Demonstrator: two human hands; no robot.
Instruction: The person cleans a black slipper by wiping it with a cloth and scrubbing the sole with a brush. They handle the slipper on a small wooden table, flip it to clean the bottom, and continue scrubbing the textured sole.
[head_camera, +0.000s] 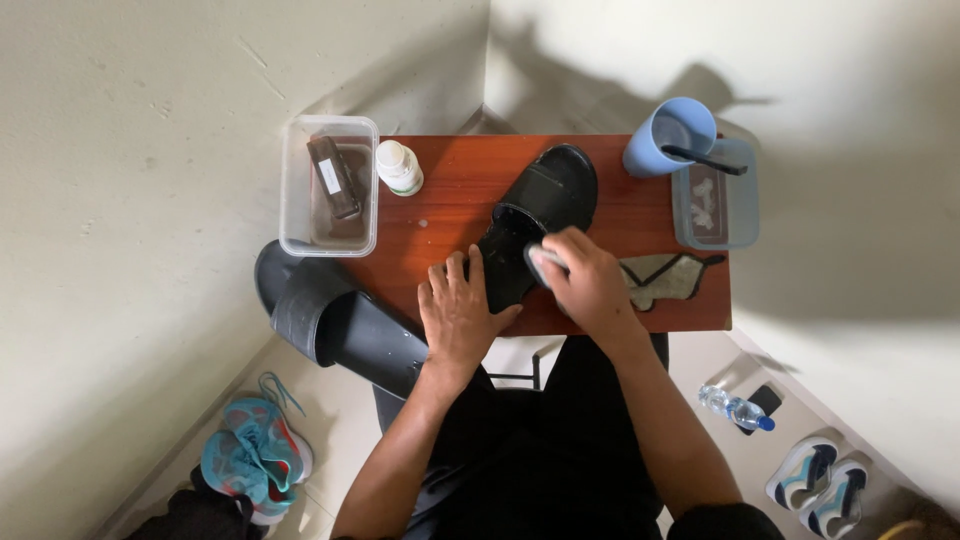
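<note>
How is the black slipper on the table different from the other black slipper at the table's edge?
The slipper on the table lies flat on the red table, with both hands on it; the other slipper hangs off the table's left edge, tilted, untouched. The left hand steadies the first; the right hand presses something on it. Both are black slides.

Two black slides (540, 205) (340, 320), two clear tubs (329, 185) (715, 195), one blue cup (668, 135), one white bottle (399, 167).

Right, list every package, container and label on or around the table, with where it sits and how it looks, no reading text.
Clear plastic tub: table's left end, rectangular, holding a dark brown bar with a white label.
White bottle: beside that tub, round, pale label.
Blue cup: far right, tilted.
Clear tub: right edge, rectangular, bluish.
Water bottle: floor at right, clear, blue cap.
</note>
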